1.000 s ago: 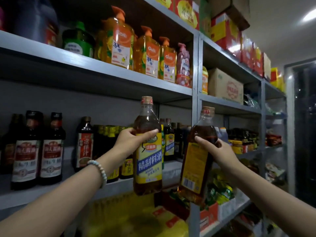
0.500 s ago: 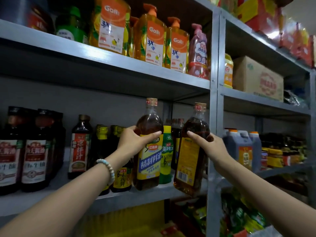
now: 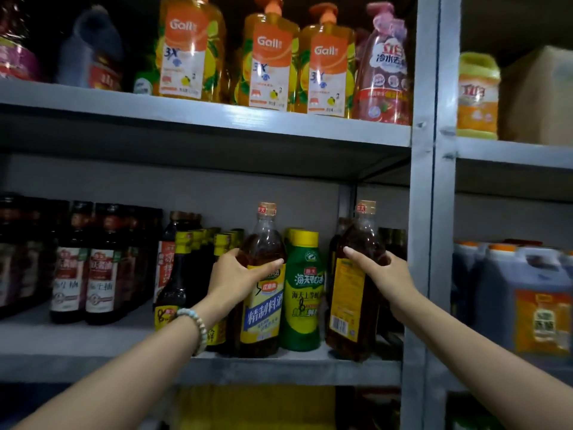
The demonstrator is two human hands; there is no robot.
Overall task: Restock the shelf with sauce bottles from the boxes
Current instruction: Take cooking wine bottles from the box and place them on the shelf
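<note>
Two brown sauce bottles with yellow labels stand on the grey middle shelf (image 3: 310,366), near its front edge. My left hand (image 3: 235,279) grips the left bottle (image 3: 263,308) around its shoulder. My right hand (image 3: 383,277) grips the right bottle (image 3: 350,302), whose barcode side faces me; it sits close to the grey upright post (image 3: 423,243). A green bottle with a yellow cap (image 3: 304,293) stands between the two held bottles. The boxes are out of view.
Dark soy sauce bottles (image 3: 99,268) fill the shelf's left part, with yellow-capped dark bottles (image 3: 179,274) behind my left wrist. Orange detergent bottles (image 3: 266,57) line the shelf above. Large jugs (image 3: 527,293) stand in the right bay, under a cardboard box (image 3: 539,94).
Both hands carried their bottles forward and down onto the middle shelf, one on each side of the green bottle. The view moved closer to the shelf.
</note>
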